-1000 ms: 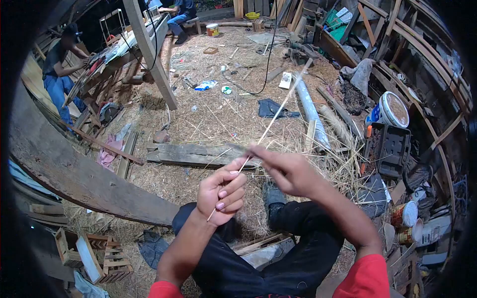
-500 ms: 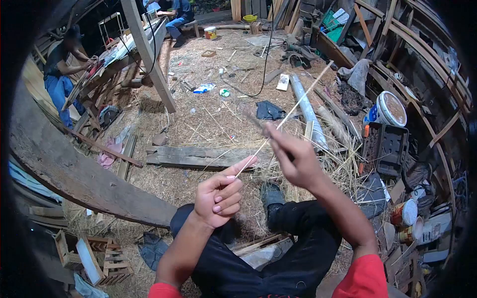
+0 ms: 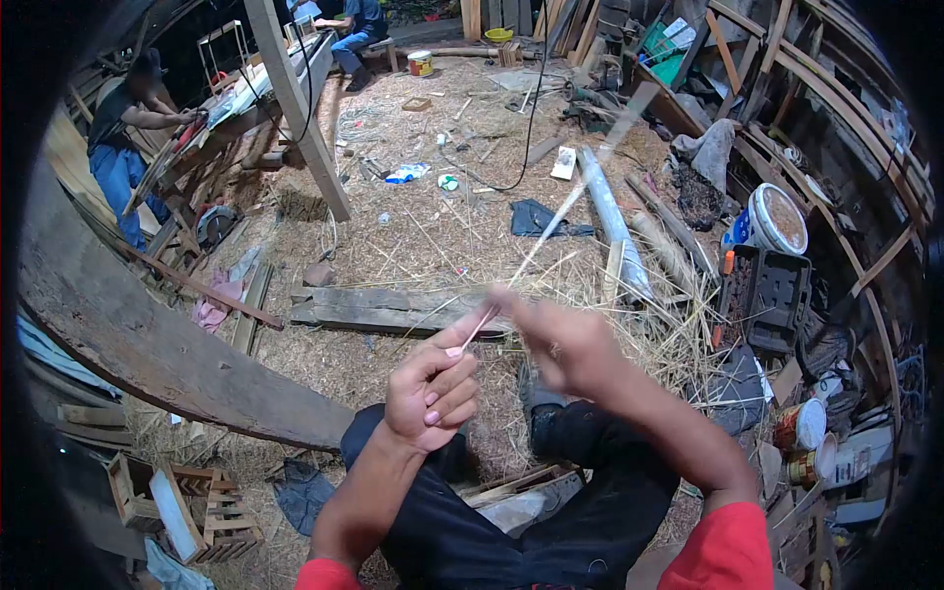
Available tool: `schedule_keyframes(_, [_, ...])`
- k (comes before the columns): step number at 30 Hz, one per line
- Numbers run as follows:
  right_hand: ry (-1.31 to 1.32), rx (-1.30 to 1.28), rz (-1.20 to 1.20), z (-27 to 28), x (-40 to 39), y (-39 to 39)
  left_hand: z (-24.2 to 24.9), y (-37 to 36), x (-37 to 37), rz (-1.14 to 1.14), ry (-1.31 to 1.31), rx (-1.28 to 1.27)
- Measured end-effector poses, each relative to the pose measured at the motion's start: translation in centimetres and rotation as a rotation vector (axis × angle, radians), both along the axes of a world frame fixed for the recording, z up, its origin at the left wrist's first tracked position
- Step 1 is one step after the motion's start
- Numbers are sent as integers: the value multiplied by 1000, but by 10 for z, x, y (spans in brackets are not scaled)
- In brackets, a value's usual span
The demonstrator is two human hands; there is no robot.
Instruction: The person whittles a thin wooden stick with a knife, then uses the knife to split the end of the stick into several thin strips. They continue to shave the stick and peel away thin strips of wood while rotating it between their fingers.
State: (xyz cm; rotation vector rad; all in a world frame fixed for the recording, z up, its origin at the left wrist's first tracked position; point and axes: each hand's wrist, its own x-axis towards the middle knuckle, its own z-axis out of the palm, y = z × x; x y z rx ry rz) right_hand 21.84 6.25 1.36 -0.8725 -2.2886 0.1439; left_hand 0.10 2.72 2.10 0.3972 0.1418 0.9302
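Grips a thin strip (image 3: pixel 537 246) in the closed left hand (image 3: pixel 430 393), slanted up above the straw-strewn floor (image 3: pixel 428 267). Has the blurred right hand (image 3: pixel 572 349) just beside it, grip and contents impossible to tell. Could snap the long free length through uneven pressure, or scrape the left thumb (image 3: pixel 453 351) by slipping so close.

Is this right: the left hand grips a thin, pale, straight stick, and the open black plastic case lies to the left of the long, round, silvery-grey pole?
Not quite. In the head view, the open black plastic case lies to the right of the long, round, silvery-grey pole. The left hand does grip the thin, pale, straight stick.
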Motion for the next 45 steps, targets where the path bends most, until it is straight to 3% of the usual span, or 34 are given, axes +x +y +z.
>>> schedule_keyframes(3, [384, -336, -286, 8, 17, 34, 1, -4, -4, 15, 83, 4])
schedule_keyframes(6, [678, -412, -234, 5, 22, 43, 4, -7, -1, 22, 291, 39])
schedule_keyframes(11, [890, -551, -211, 5, 26, 49, -1, -21, -1, -54, 655, 215])
schedule_keyframes(15, [782, -685, -45, 3, 11, 36, 1, -20, 1, -30, 809, 235])
schedule_keyframes(19, [674, -725, 107, 12, -14, 8, 9, -11, 12, 120, 662, 165])
schedule_keyframes(21, [466, -323, 7, 10, -9, 13, 9, -9, 11, 150, 536, 87])
schedule_keyframes(24, [363, -426, -52, 16, -5, -2, 10, -6, 9, 142, 418, 12])
schedule_keyframes(27, [181, -65, 93, 1, -21, -16, 10, -7, 8, 190, 379, -136])
schedule_keyframes(28, [102, -120, 98, 4, -22, -23, 11, -7, 8, 152, 310, -117])
schedule_keyframes(32, [157, -6, -19, -1, -14, -2, 9, -11, 2, 36, 96, -83])
schedule_keyframes(34, [54, -16, 35, 0, -14, -12, 8, -10, 0, -10, 42, -76])
schedule_keyframes(36, [-51, -21, 54, 2, -16, -22, 11, -10, 0, -12, 47, -65])
schedule_keyframes(40, [163, -56, -84, 2, -3, 10, 11, -13, -5, -28, 48, -22])
schedule_keyframes(43, [31, -11, 91, -1, -7, -8, 9, -14, -6, -9, 111, -46])
schedule_keyframes(45, [109, -50, 50, 1, -9, -8, 10, -14, -8, -22, 105, 5])
